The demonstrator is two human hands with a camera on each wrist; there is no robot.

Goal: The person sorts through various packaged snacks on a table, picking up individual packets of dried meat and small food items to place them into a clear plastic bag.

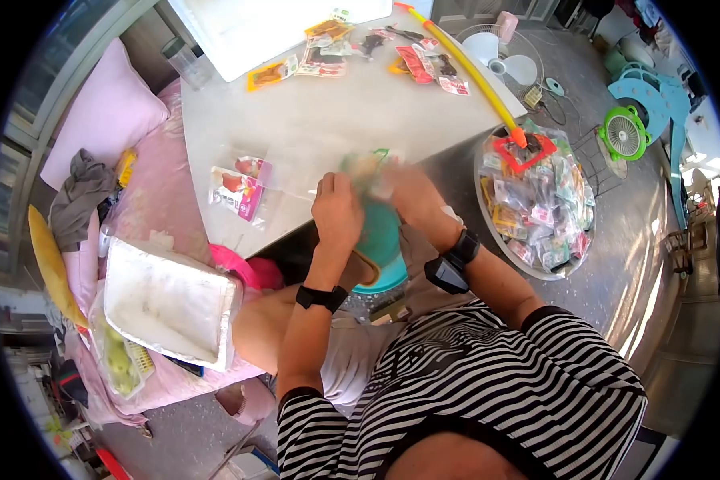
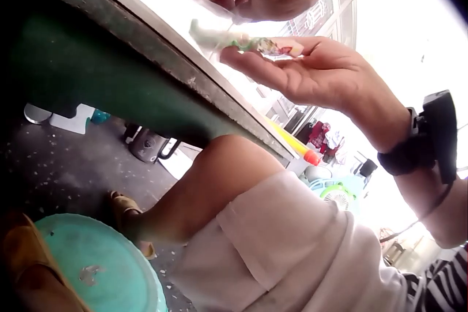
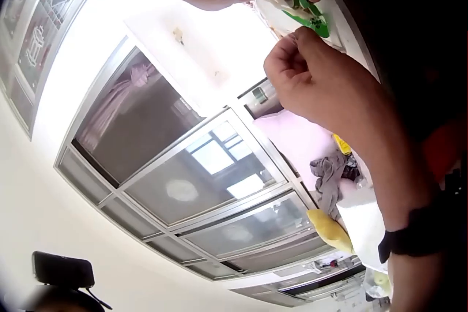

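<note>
Pale bench (image 1: 232, 120) stands against a pink-covered bed (image 1: 156, 208); speckled floor to the right.

Item: one clear packet with green print (image 3: 313, 18), held between both hands over the bench's near edge; blurred in head view. Right hand (image 1: 416, 200) pinches its body; left hand (image 1: 338, 208), fingers curled, pinches clear film at the packet's edge.

Handling (judged): light, limp, slick film, likely soft inside; no great fragility expected. Best hold: edge or corner seam, thumb against finger, other hand steadying the body.

Counts: 1 packet in hands; apparently 2 pink-and-white packets (image 1: 244, 194) at bench left; 2 loose clusters on the far side, overlapping, number uncertain; 1 basin (image 1: 481, 196) heaped with packets, uncountable; 1 yellow rod (image 1: 472, 72); 1 green fan (image 1: 624, 134).
</note>
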